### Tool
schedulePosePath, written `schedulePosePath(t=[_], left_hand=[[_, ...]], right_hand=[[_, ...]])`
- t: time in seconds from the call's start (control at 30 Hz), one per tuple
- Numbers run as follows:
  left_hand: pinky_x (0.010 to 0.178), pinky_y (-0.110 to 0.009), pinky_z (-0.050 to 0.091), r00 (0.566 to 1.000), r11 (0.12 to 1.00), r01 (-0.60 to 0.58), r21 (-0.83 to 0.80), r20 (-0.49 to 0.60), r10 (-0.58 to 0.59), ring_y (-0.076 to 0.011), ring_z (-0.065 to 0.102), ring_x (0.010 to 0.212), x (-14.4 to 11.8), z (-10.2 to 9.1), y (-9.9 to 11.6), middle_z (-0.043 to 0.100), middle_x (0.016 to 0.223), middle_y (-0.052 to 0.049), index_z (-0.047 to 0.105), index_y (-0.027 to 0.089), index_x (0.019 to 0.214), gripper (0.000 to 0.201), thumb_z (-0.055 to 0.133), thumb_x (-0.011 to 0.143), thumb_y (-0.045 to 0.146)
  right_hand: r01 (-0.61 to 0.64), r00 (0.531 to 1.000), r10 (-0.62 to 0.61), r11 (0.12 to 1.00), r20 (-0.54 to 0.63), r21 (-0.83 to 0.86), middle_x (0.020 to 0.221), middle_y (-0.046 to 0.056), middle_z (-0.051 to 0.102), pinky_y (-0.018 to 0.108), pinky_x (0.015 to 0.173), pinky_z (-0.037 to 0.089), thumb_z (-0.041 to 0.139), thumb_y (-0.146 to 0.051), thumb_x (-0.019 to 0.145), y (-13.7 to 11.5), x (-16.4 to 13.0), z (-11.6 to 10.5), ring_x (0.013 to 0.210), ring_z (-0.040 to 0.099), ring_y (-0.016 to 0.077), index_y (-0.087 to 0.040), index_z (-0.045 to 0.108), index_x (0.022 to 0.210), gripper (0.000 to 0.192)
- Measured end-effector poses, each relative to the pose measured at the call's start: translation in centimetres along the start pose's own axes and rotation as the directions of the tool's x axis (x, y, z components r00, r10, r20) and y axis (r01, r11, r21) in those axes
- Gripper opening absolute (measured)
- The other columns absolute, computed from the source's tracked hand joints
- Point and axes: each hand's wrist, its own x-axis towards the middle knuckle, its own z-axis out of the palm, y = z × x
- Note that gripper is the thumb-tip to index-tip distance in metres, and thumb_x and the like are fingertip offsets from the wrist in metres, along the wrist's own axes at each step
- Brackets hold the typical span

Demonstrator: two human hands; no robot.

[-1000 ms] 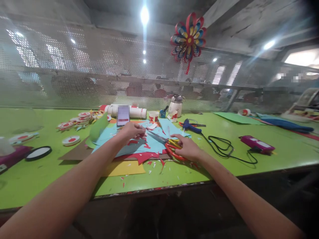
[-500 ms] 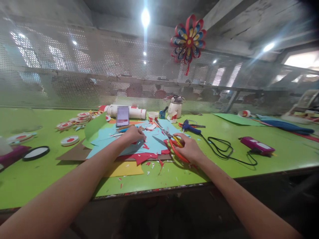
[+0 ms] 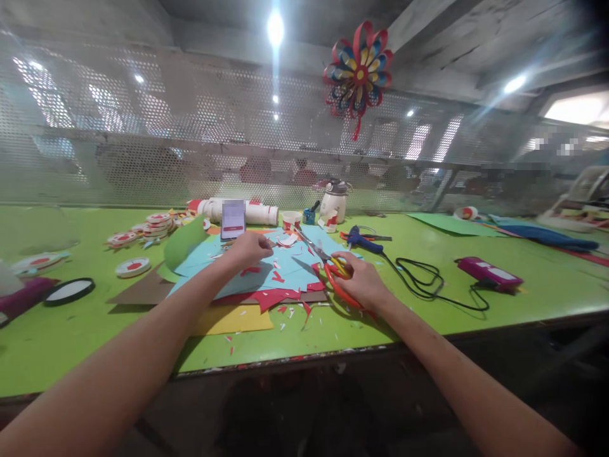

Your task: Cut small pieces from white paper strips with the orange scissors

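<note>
My right hand [image 3: 364, 281] grips the red and yellow handles of a pair of scissors [image 3: 320, 252], whose blades point up and away to the left over the paper. My left hand [image 3: 249, 245] rests with curled fingers on a light blue paper sheet [image 3: 290, 271] strewn with small red scraps; whether it pinches anything is hidden. Red paper [image 3: 269, 297], a brown sheet [image 3: 143, 291] and a yellow sheet [image 3: 233, 319] lie under the blue one on the green table [image 3: 71, 333].
A phone [image 3: 233, 219] stands behind my left hand, against a white tube. Red-and-white discs [image 3: 143, 230] lie at the left with a black-rimmed round lid [image 3: 69, 291]. A blue glue gun [image 3: 364, 241], its black cord [image 3: 428, 279] and a pink case [image 3: 490, 273] sit to the right.
The scissors were lifted from flat on the paper; their blades swung from pointing left to pointing up and away. My left hand shifted slightly back toward the phone.
</note>
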Motion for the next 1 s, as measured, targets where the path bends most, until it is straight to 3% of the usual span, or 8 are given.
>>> schedulePosePath(t=[0.13, 0.3, 0.5, 0.67, 1.0], left_hand=[[0.054, -0.023, 0.035, 0.973, 0.988, -0.150, 0.045, 0.181, 0.140, -0.0140, 0.053, 0.057, -0.5, -0.6, 0.5, 0.065, 0.060, 0.001, 0.074, 0.021, 0.074, 0.016, 0.065, 0.061, 0.024], [0.052, -0.023, 0.032, 0.926, 0.953, -0.285, 0.102, 0.286, 0.246, -0.0143, 0.051, 0.057, -0.6, 0.3, 0.1, 0.065, 0.060, 0.001, 0.076, 0.025, 0.075, 0.019, 0.063, 0.061, 0.021], [0.055, -0.024, 0.033, 0.902, 0.925, -0.350, 0.151, 0.320, 0.289, -0.0155, 0.055, 0.061, -0.4, 0.8, -0.4, 0.069, 0.069, -0.001, 0.074, 0.025, 0.072, 0.020, 0.057, 0.066, 0.017], [0.054, -0.025, 0.032, 0.898, 0.911, -0.372, 0.176, 0.318, 0.305, -0.0165, 0.053, 0.060, -0.4, 0.9, -0.6, 0.066, 0.066, -0.003, 0.069, 0.022, 0.067, 0.007, 0.064, 0.065, 0.025], [0.054, -0.024, 0.032, 0.906, 0.921, -0.364, 0.141, 0.282, 0.315, -0.0154, 0.050, 0.060, -1.1, 0.0, 0.6, 0.062, 0.067, -0.003, 0.062, 0.019, 0.065, 0.012, 0.061, 0.067, 0.031]], right_hand=[[-0.023, 1.000, 0.023, 1.000, -0.013, -0.009, 0.078, 0.002, 0.069, 0.027, 0.062, 0.045, 0.063, -0.024, 0.071, 0.2, 0.1, -0.2, 0.068, 0.061, 0.0191, -0.023, 0.058, 0.115, 0.044], [-0.015, 1.000, 0.015, 0.999, 0.001, -0.033, 0.086, 0.003, 0.068, 0.031, 0.071, 0.049, 0.067, -0.024, 0.075, 0.3, 0.1, -0.1, 0.075, 0.063, 0.0186, -0.021, 0.057, 0.117, 0.044], [0.002, 0.999, 0.001, 0.998, 0.046, -0.064, 0.102, 0.005, 0.064, 0.039, 0.075, 0.052, 0.057, -0.032, 0.090, 0.7, 0.1, 0.2, 0.084, 0.063, 0.0188, -0.017, 0.055, 0.118, 0.031], [-0.012, 0.998, 0.016, 0.997, 0.053, -0.074, 0.108, 0.007, 0.062, 0.040, 0.077, 0.052, 0.055, -0.030, 0.091, 0.6, 0.2, 0.1, 0.088, 0.063, 0.0196, -0.017, 0.054, 0.118, 0.030], [-0.011, 0.998, 0.014, 0.998, 0.058, -0.060, 0.109, 0.007, 0.062, 0.039, 0.075, 0.053, 0.055, -0.029, 0.091, 0.7, 0.1, -0.1, 0.087, 0.063, 0.0192, -0.017, 0.055, 0.118, 0.029]])
